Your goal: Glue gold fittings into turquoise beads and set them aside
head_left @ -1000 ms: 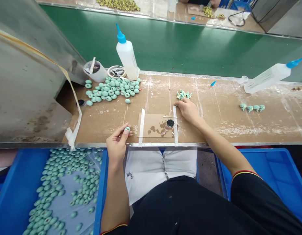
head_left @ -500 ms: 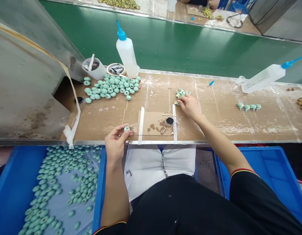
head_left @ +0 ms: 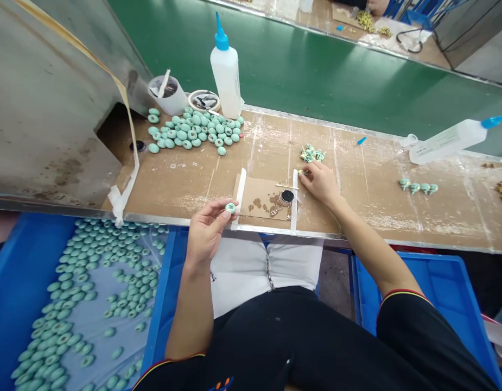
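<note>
My left hand [head_left: 208,231] pinches one round teal bead [head_left: 230,207] at the near edge of the cardboard-covered bench [head_left: 368,179]. My right hand [head_left: 321,182] rests on the bench with fingers closed on a small piece [head_left: 302,172] I cannot make out. It lies just below a little heap of small teal parts [head_left: 311,154]. Between the hands sits a taped cardboard patch [head_left: 262,198] with brown stains, a small black cap [head_left: 287,196] and a thin stick [head_left: 285,186].
A pile of teal beads [head_left: 196,130] lies at the back left beside a glue bottle [head_left: 227,70], a cup [head_left: 169,95] and a tape roll [head_left: 204,101]. A blue bin [head_left: 14,282] below left holds several beads. Another bottle [head_left: 448,140] lies at right, near a row of teal parts [head_left: 417,187].
My left hand has risen slightly with the bead and moved toward the patch. My right hand has drawn back from the heap of small parts toward the stick. The view shifted left and down.
</note>
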A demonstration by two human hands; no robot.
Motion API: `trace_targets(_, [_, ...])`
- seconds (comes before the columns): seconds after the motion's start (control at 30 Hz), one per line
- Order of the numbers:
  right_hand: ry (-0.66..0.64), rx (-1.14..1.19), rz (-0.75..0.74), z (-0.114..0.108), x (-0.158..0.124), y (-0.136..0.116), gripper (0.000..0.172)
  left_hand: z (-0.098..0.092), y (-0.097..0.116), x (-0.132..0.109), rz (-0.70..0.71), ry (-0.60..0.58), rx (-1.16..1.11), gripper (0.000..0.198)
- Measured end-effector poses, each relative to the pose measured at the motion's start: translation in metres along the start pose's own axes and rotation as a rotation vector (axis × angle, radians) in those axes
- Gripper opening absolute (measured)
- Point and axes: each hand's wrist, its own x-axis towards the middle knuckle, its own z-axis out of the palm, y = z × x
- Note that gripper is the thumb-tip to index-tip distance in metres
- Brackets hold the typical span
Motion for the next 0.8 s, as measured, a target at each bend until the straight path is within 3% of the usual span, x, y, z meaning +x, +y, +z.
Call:
trace_targets(0.13, [0.079, 0.127, -0.042, -0.012, -0.016, -0.011, 0.016, 0.006, -0.001, -0.004, 0.016, -0.015, 0.019, 0.041])
trace_targets(0.23, [0.042, 0.265, -0.116, -0.029, -0.031, -0.026, 0.019, 0.01, -0.003, -0.005, 0.013, -0.026, 0.029, 0.041])
trace_targets(0.33, [-0.016, 0.263, -0.211, -0.04, -0.041, -0.04, 0.018, 0.013, -0.006, -0.004, 0.0, -0.053, 0.041, 0.043])
trace_targets(0.5, [-0.062, 0.139, -0.348, -0.037, -0.045, -0.052, 0.022, 0.016, -0.01, -0.003, -0.019, -0.082, 0.065, 0.048])
trace_targets(0.8, [-0.077, 0.05, -0.365, -0.035, -0.048, -0.061, 0.027, 0.013, -0.013, -0.008, -0.033, -0.113, 0.048, 0.044])
